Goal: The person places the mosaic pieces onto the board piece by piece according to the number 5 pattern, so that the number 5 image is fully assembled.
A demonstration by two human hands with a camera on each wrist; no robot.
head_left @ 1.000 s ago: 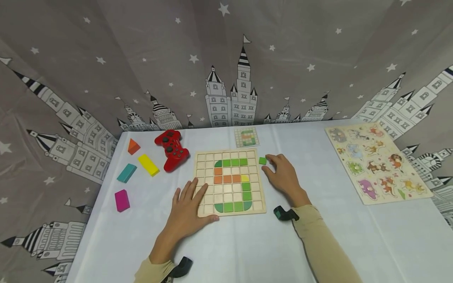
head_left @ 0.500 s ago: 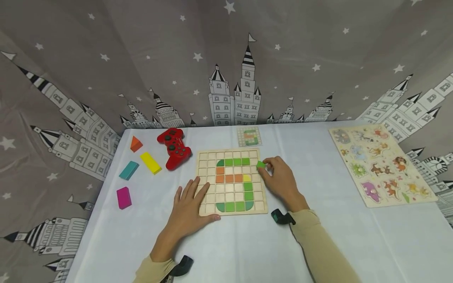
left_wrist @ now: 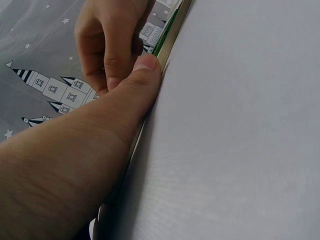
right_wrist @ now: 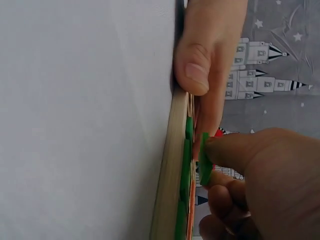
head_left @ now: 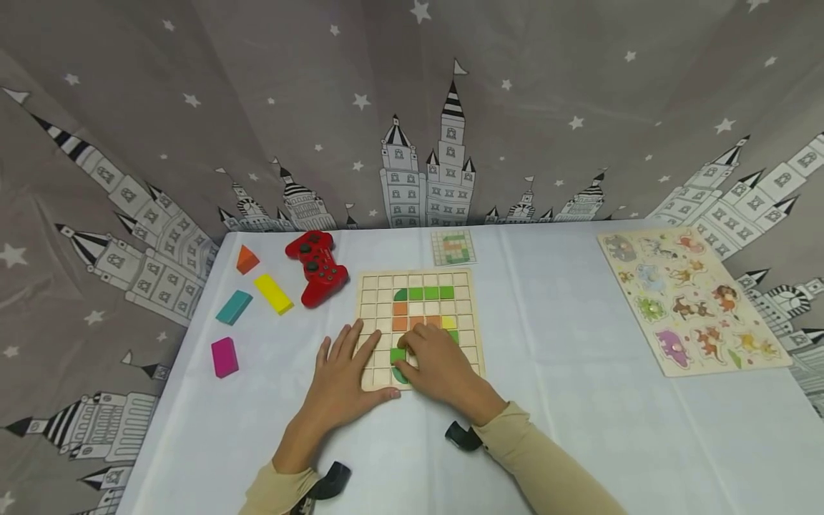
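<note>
A square wooden grid board (head_left: pixel 376 293) lies in the middle of the table, with green, orange and yellow tiles set in its cells. My left hand (head_left: pixel 341 379) rests spread on the board's left front corner, its thumb along the front edge. My right hand (head_left: pixel 447 368) pinches a green square tile (head_left: pixel 398 355) between thumb and fingers, low over the lower left cells. In the right wrist view the pinched green tile (right_wrist: pixel 205 160) stands slightly apart from the board's surface. The right hand hides part of the lower rows. A dark green rounded tile (head_left: pixel 400 375) shows beneath its thumb.
A small pattern card (head_left: pixel 453 247) lies behind the board. To the left are a red game controller (head_left: pixel 317 269) and several blocks: orange (head_left: pixel 246 260), yellow (head_left: pixel 273 294), teal (head_left: pixel 234 307) and magenta (head_left: pixel 224 357). An animal puzzle board (head_left: pixel 692 300) lies at the right.
My right hand has taken the green tile from beside the board's right edge and carried it left and toward me, over the board. The left hand has stayed in place.
</note>
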